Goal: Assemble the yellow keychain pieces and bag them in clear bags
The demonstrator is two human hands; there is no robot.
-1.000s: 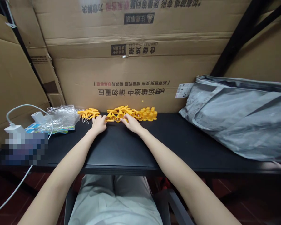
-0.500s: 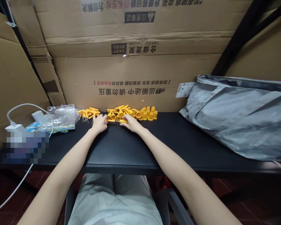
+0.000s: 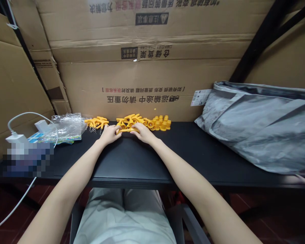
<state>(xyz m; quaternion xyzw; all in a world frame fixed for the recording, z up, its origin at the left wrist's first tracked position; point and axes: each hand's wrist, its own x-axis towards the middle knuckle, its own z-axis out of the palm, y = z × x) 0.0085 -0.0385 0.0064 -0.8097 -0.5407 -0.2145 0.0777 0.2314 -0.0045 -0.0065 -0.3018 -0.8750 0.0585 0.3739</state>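
Observation:
At the back of the table my left hand [image 3: 110, 135] is closed on a yellow corkscrew [image 3: 119, 131], its handle pinched between thumb and fingers. My right hand [image 3: 143, 133] pinches a yellow plastic sleeve [image 3: 134, 129]. The two pieces lie end to end in one line and appear to touch; how far the screw goes in is hidden. Left of my left hand lies a pile of yellow corkscrews [image 3: 98, 122] with bare metal spirals. Behind my hands is a heap of assembled yellow corkscrews [image 3: 131, 118]. Several yellow sleeves [image 3: 163, 125] stand upright to the right.
Clear plastic bags [image 3: 67, 127] lie at the left, beside a white charger [image 3: 16, 141] with a cable and a blurred-out item. A grey fabric bag [image 3: 256, 125] fills the right side. Cardboard [image 3: 147, 74] walls the back of the black table [image 3: 127, 162].
My left hand has shifted right with the corkscrew, closing the gap to the sleeve. The metal spiral seen between the pieces before is now mostly hidden. My right hand has barely moved.

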